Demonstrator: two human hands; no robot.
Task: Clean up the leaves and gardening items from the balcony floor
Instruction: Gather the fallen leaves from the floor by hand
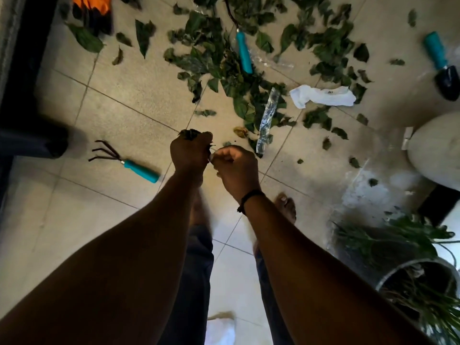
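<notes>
Far left, top: orange gloves (90, 6) lie on the floor (74, 207) against a dark frame. Below them a hand rake (127, 161) with a teal handle, untouched, well apart from the main litter.

Centre: the left hand (190, 151) is curled into a fist around a small clump of leaves; dark bits show above the knuckles. The right hand (235, 168) is just beside it, touching or nearly so, fingers curled and pinching something small and pale. What it is, cannot tell.

Beyond the hands: the scattered leaves (224, 61) spread thickly across the tiles, with a second teal-handled tool (244, 53) lying among them. A strip of clear plastic wrapper (267, 120) lies near the pile's edge.

Right: crumpled white paper (323, 95), then a trowel (441, 63) by itself. Potted plants (410, 257) at lower right.

Judgement: early stage. Only a handful is gathered; most of the leaves, all three tools, gloves, wrapper and paper are left to pick up.
</notes>
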